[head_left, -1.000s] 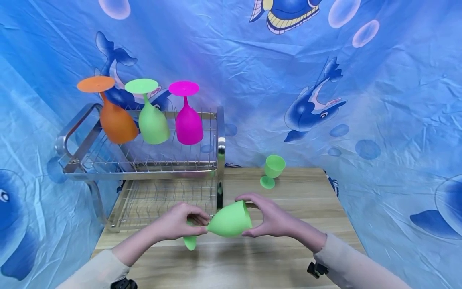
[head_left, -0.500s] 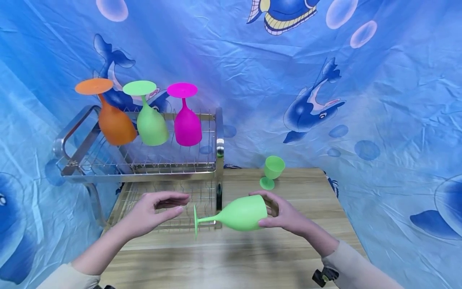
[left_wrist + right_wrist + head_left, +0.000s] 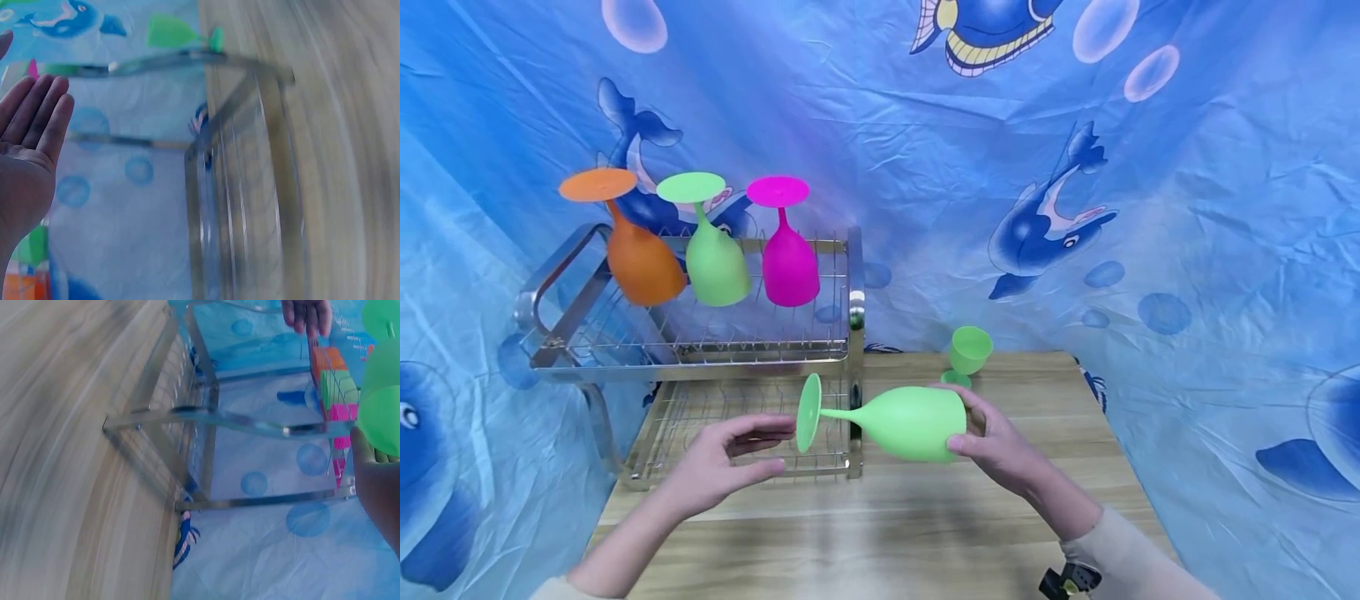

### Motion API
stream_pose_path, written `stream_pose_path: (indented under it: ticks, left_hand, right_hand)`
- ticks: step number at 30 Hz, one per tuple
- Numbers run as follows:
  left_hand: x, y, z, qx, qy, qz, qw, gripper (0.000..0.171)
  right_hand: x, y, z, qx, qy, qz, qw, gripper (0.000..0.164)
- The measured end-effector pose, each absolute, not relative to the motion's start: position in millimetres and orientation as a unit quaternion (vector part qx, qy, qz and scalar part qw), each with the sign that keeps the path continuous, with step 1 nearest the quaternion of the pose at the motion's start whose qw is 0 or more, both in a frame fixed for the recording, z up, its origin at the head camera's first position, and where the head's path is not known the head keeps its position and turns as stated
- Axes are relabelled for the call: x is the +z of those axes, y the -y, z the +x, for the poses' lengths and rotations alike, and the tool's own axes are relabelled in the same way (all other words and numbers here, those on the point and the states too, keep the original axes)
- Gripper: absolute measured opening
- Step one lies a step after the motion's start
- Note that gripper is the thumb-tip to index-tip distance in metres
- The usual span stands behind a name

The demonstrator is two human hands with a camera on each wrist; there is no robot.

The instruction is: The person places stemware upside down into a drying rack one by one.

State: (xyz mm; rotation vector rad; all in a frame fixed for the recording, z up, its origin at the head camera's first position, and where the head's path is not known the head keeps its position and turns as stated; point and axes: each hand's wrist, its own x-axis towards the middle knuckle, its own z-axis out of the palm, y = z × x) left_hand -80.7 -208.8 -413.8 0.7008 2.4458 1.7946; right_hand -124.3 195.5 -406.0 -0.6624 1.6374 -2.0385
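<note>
My right hand grips a light-green plastic wine goblet by its bowl near the rim. The goblet lies sideways in the air, its mouth to the right and its round foot to the left. Just left of that foot is my left hand, fingers extended and thumb apart, holding nothing. In the left wrist view the left hand shows its palm and straight fingers. The right wrist view catches the held goblet at its right edge, above the right hand.
A two-tier metal dish rack stands at left. Upside down on its upper tier are an orange goblet, a green goblet and a magenta goblet. A smaller green goblet stands upright on the wooden table.
The left hand has let go of the goblet's stem and moved left. The right hand has carried the goblet right and up, turning its foot into view.
</note>
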Motion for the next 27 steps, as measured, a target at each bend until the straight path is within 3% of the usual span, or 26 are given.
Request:
stream_pose_path:
  ticks: [8, 13, 27]
  left_hand:
    - [-427, 154, -88, 0.705, -0.648, 0.285, -0.033, 0.059]
    - [-420, 132, -92, 0.752, -0.586, 0.302, -0.023, 0.07]
    - [-398, 110, -95, 0.757, -0.569, 0.319, -0.023, 0.058]
  right_hand:
    - [-413, -173, -115, -0.771, -0.55, -0.25, 0.202, 0.061]
    - [-415, -163, -107, -0.782, -0.53, -0.256, 0.205, 0.06]
    - [-420, -144, -99, -0.8, -0.506, -0.228, 0.229, 0.059]
